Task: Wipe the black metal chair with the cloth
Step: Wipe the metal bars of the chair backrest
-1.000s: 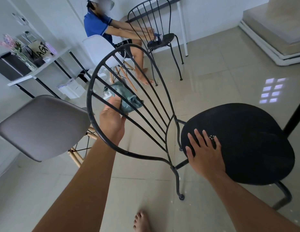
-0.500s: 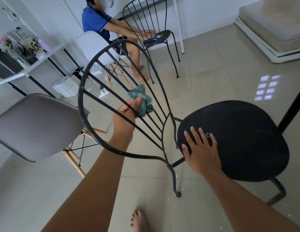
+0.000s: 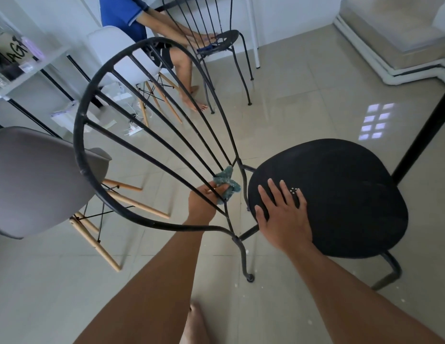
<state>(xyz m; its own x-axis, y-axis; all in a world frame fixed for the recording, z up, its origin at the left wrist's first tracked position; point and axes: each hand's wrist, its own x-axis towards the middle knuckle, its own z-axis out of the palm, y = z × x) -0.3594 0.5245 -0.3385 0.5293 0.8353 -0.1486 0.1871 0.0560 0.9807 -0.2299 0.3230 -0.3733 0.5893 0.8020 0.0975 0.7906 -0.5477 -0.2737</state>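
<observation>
The chair (image 3: 328, 194) stands on the tiled floor (image 3: 303, 108) just ahead of the person, its round black seat to the right and its hooped back, filled with thin rods fanning out from a low joint, to the left. The cloth (image 3: 226, 183), teal and bunched, sits low on the back where the rods draw together, pressed against one of them near the joint.

The left hand (image 3: 204, 202) reaches in from behind the back; its grip is closed on the cloth, fingers and thumb pinching the fabric around the rod. The forearm passes under the lower curve of the hoop. The right hand (image 3: 283, 214) lies flat on the near left edge of the seat, fingers spread and its grip apart, holding nothing. A small cluster of pale dots shows on the seat just beyond its fingertips.

A bare foot (image 3: 195, 321) shows at the bottom edge, between the two forearms, and the chair's near leg ends on the floor just above it.

To the left, a grey chair (image 3: 37, 180) with wooden legs stands close beside the hoop. Farther back, a second person (image 3: 132, 18) in a blue top sits on a white chair (image 3: 117, 48), hands on the seat of another black chair (image 3: 216, 40). A white shelf (image 3: 30, 70) with small items runs along the left wall. A black post (image 3: 425, 127) crosses the right side, and a pale raised step (image 3: 390, 40) fills the far right corner.
</observation>
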